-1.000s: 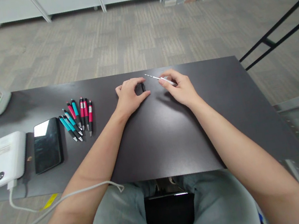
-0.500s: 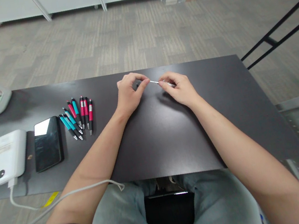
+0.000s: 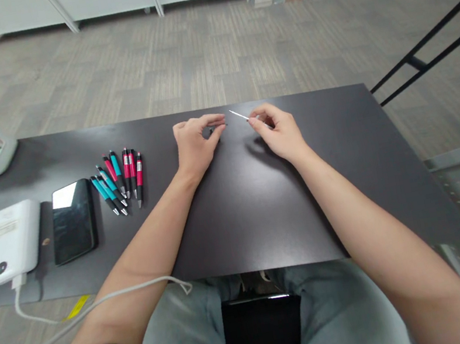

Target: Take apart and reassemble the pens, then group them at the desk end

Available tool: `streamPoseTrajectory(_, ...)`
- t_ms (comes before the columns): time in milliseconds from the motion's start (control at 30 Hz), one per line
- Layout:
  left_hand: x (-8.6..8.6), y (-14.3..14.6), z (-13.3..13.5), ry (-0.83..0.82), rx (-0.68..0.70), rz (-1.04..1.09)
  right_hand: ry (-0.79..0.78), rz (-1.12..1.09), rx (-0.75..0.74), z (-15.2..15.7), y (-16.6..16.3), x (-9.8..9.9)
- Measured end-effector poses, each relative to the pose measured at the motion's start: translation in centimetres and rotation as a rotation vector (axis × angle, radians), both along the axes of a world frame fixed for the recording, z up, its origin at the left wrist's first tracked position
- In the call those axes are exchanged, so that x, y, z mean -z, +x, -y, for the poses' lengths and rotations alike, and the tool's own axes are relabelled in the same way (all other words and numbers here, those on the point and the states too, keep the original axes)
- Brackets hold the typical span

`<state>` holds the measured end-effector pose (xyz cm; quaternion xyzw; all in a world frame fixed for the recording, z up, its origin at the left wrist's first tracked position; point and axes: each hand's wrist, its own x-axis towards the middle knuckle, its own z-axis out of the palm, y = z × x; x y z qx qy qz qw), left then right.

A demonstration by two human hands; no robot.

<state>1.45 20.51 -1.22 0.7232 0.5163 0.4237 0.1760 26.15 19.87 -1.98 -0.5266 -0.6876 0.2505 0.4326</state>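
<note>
My right hand (image 3: pixel 278 131) pinches a thin white rod (image 3: pixel 239 114), which looks like a pen refill. The rod points up and left towards my left hand, and its other end is hidden behind my fingers. My left hand (image 3: pixel 198 145) is closed in a loose pinch around something small and dark, mostly covered by the fingers. A narrow gap separates the rod's tip from my left fingertips. To the left, several pens (image 3: pixel 118 180) with turquoise or pink barrels and black grips lie grouped on the dark table (image 3: pixel 255 215).
A black phone (image 3: pixel 72 223) lies left of the pens, beside a white power bank (image 3: pixel 13 241) with a white cable (image 3: pixel 113 295) crossing my left forearm. A white basket (image 3: pixel 0 159) holding colourful items stands at the far left. Black metal bars (image 3: pixel 418 63) rise beyond the right edge.
The white rod has come away from my left fingertips, and my right hand has shifted slightly right with it. My left hand has moved slightly left.
</note>
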Motion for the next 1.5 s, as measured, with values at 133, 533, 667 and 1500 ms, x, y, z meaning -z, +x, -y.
streamPoseTrajectory(133, -0.6, 0.2, 0.7, -0.031, -0.04, -0.109, 0.001, 0.013, -0.006, 0.0, 0.1, 0.1)
streamPoseTrajectory(533, -0.1, 0.2, 0.5, -0.033, 0.016, -0.145, -0.015, 0.015, -0.003, 0.1, 0.0, -0.1)
streamPoseTrajectory(667, -0.5, 0.2, 0.7, -0.033, -0.03, -0.181, -0.011, 0.019, -0.012, 0.0, 0.1, 0.0)
streamPoseTrajectory(1500, 2.0, -0.3, -0.8, -0.04, -0.008, -0.185, 0.013, 0.02, -0.006, 0.0, 0.2, 0.1)
